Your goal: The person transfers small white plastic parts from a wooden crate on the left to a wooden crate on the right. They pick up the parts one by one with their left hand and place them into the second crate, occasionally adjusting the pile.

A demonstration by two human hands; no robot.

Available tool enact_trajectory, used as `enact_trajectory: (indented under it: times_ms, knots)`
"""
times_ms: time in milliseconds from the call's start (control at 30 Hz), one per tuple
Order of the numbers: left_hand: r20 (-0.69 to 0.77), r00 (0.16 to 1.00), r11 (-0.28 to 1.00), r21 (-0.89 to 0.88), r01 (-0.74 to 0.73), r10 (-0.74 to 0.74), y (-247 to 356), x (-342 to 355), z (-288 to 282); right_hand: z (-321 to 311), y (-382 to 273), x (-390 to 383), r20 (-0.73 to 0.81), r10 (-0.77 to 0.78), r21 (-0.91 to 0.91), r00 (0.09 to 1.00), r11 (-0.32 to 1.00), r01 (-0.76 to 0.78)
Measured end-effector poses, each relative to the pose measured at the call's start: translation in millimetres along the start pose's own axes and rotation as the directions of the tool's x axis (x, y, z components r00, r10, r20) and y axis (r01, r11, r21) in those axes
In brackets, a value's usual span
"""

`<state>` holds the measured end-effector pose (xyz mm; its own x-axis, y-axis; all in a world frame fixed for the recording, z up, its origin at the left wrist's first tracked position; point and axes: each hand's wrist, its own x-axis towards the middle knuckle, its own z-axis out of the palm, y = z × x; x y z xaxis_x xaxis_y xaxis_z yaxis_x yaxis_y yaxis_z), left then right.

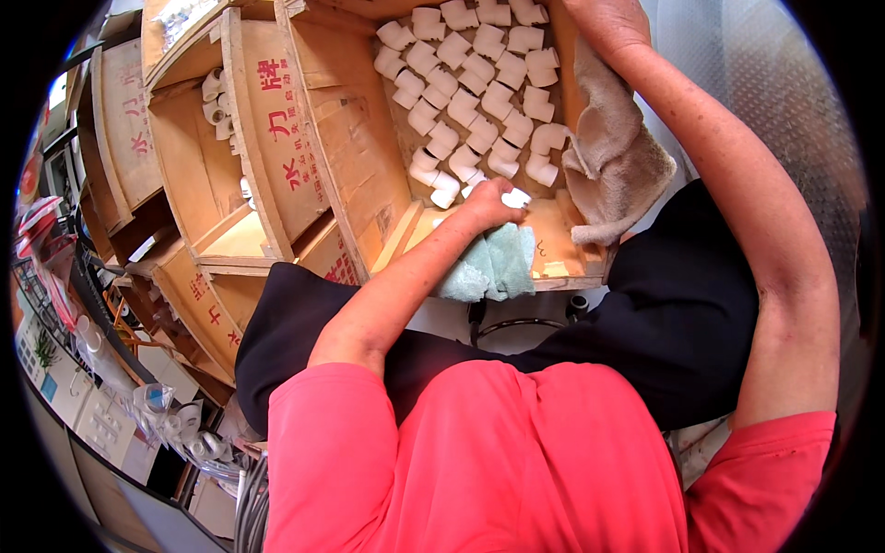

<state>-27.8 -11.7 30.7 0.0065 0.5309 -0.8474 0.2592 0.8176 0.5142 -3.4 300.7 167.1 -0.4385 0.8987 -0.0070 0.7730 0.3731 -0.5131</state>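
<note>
Rows of white plastic pipe elbows [462, 107] lie in an open wooden box [350, 166] in front of me. At the box's near end, my left hand [489, 205] is closed round one white pipe elbow [516, 198], part of which shows past the fingertips. Beneath that wrist, a pale green cloth [498, 261] hangs over the near edge. My right hand [612, 22] reaches to the far right side of the box; the upper border of the picture cuts off its fingers. A beige towel [616, 152] drapes over the right wall, below my right forearm.
Wooden crates [277, 120] with red markings stand stacked on the left, some holding white fittings [218, 106]. Farther left are bagged white parts [184, 429] and grey cables [251, 502]. Translucent sheeting [765, 83] covers the right side. My knees flank the box.
</note>
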Motion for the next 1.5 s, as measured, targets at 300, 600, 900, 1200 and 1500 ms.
enact_trajectory:
  times_ms: [300,600,900,1200,1500]
  knots:
    - [-0.356,0.934,0.991,0.134,0.011,0.038,1.2,17.2,30.9,-1.1,0.5,1.2,0.018,0.011,0.001,1.0,1.0,-0.011]
    - [-0.381,0.912,0.988,-0.072,0.135,-0.152,-15.5,32.0,36.8,0.1,-0.2,-0.3,0.0,-0.008,-0.011,1.0,1.0,0.008]
    - [-0.349,0.901,0.959,-0.21,0.192,-0.257,-10.9,28.5,31.7,-0.1,1.2,0.0,-0.01,-0.016,0.007,1.0,1.0,0.016]
    - [-0.44,0.893,0.995,0.001,0.104,-0.093,-17.0,24.6,31.3,-4.5,-3.5,-0.5,0.027,0.011,0.022,1.0,1.0,-0.012]
    - [-0.301,0.95,0.907,0.416,0.059,0.077,14.8,4.1,16.3,-4.6,-2.0,-0.6,0.025,0.006,0.012,1.0,1.0,-0.006]
